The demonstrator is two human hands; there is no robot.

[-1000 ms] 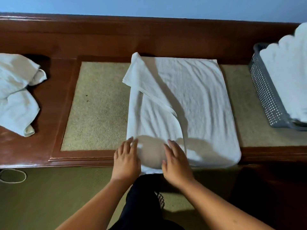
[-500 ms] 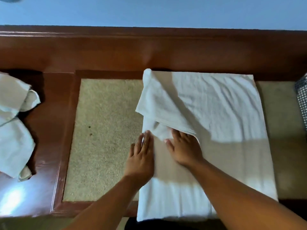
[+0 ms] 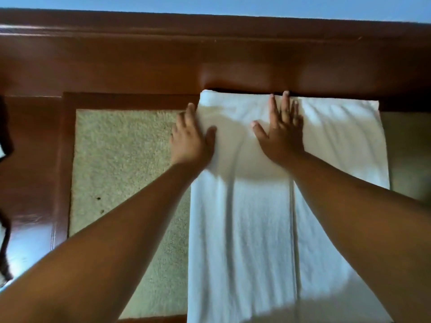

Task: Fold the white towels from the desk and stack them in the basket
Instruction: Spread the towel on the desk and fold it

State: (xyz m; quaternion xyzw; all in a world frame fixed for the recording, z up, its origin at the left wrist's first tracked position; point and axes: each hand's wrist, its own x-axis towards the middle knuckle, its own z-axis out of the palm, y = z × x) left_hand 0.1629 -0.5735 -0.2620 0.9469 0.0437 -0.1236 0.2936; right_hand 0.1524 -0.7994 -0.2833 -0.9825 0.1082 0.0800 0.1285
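Over the desk's beige inlay, pressing with left hand, fingers straight along the folded white towel's left edge, thumb on top. Further right, pressing with right hand, fingers spread flat near the far end.

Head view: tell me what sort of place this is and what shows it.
Probably a hotel or guest room. A polished dark wooden desk with an inset beige pad stands against a blue wall, and a plain white towel lies partly folded on it.

Furnished room, wooden desk, blue wall
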